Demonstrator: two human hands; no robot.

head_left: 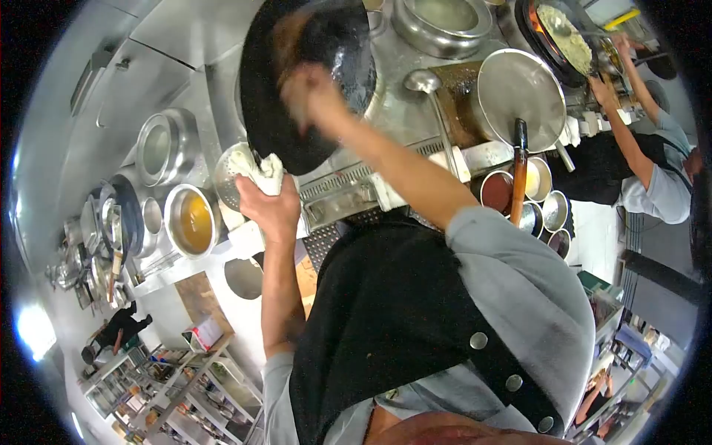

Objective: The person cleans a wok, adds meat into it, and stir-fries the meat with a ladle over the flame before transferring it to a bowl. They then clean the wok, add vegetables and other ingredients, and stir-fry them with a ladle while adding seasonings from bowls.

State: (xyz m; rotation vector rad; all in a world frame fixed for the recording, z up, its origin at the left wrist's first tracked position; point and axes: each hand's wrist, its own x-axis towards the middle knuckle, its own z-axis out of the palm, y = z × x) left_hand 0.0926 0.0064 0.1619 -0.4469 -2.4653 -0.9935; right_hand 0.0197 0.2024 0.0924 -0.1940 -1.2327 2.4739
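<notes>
A large black wok (267, 96) stands tilted on the steel stove. My left hand (272, 209) is closed around a folded white cloth (265, 174) at the wok's near rim; whatever part of the wok lies under the cloth is hidden. Inside the wok, my right hand (315, 100) is smeared by motion, its fingers curled. A brown, blurred brush-like tool (294, 38) extends from it along the dark surface. Beside the cloth, a round perforated skimmer (225, 178) is partly covered.
To the right are a ladle (423, 81), a large strainer (519, 96) and several seasoning pots (555, 211). A bowl of amber liquid (194, 221) and a lidded steel pot (157, 148) stand left. A co-worker's hand (602, 93) is near another wok (531, 33) over flame.
</notes>
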